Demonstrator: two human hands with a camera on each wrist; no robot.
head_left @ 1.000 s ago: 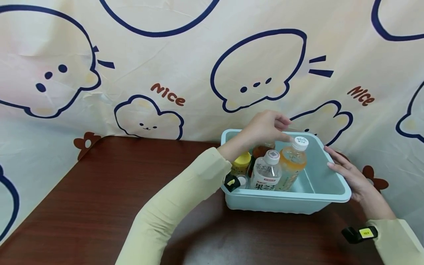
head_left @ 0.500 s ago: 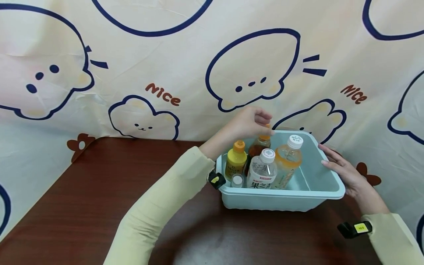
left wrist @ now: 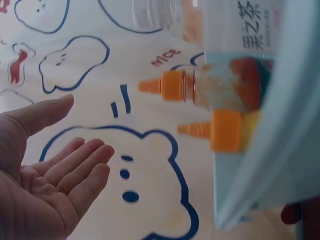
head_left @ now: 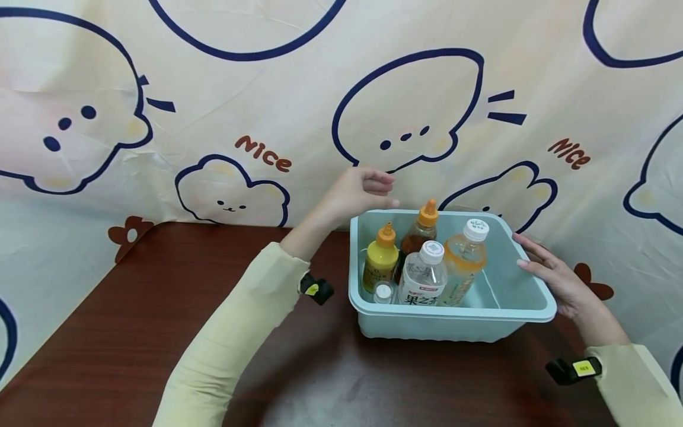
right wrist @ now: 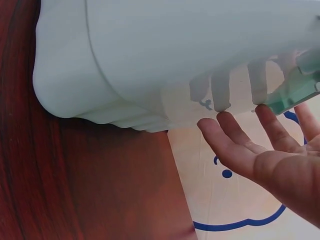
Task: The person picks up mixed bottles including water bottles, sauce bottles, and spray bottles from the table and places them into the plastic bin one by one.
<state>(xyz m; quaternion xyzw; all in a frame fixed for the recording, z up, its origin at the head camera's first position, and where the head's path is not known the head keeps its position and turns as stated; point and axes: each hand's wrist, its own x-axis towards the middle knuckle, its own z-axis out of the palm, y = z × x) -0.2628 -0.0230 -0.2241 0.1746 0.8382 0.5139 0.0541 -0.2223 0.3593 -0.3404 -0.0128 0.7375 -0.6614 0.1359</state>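
Observation:
A pale blue plastic bin stands on the table with several bottles upright in it. They include a yellow squeeze bottle with an orange nozzle cap, an amber bottle with a similar cap, a clear drink bottle, an orange-tinted drink bottle and a small white-capped bottle. My left hand, beyond the bin's back left corner, holds nothing, its fingers loosely extended. My right hand holds the bin's right side, thumb over the rim and fingertips against the outer wall.
The bin sits near the back edge of a dark brown wooden table. Right behind the table hangs a cream cloth with blue cartoon outlines. The bin's right part shows bare floor.
My left hand has moved left from above the bottles to outside the bin, uncovering the orange nozzle caps. The right hand stays on the rim. The view has shifted slightly.

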